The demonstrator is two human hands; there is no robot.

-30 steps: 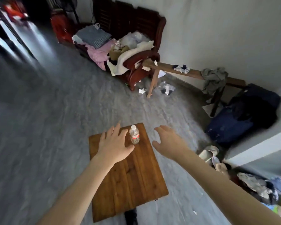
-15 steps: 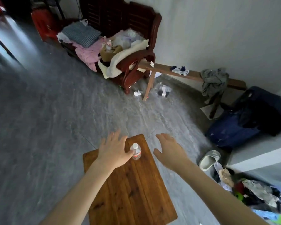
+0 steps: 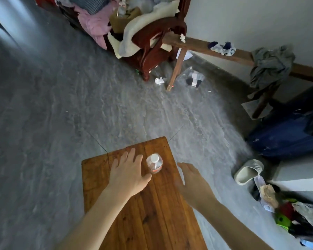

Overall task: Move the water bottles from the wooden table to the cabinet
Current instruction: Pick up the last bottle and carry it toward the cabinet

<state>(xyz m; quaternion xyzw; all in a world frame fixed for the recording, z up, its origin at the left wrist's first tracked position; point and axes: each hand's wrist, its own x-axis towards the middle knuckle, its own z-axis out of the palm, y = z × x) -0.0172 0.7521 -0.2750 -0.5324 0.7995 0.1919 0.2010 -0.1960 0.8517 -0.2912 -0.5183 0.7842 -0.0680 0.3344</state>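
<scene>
One clear water bottle (image 3: 154, 165) with a white cap and a red label stands upright near the far end of the wooden table (image 3: 148, 210). My left hand (image 3: 128, 172) hovers just left of it, fingers spread, the thumb close to the bottle's base. My right hand (image 3: 192, 179) is to the right of the bottle, fingers relaxed and a short gap away from it. Neither hand holds anything. No cabinet is in view.
A dark wooden armchair (image 3: 152, 37) piled with clothes stands at the back. A wooden bench (image 3: 206, 47) with rags runs along the wall. A blue bag (image 3: 285, 130), a slipper (image 3: 248, 171) and a heap of clutter (image 3: 293, 217) lie on the floor to the right.
The view has tilted down and closer over the table. Both hands have drawn nearer to the bottle, the left thumb now close to its base.
</scene>
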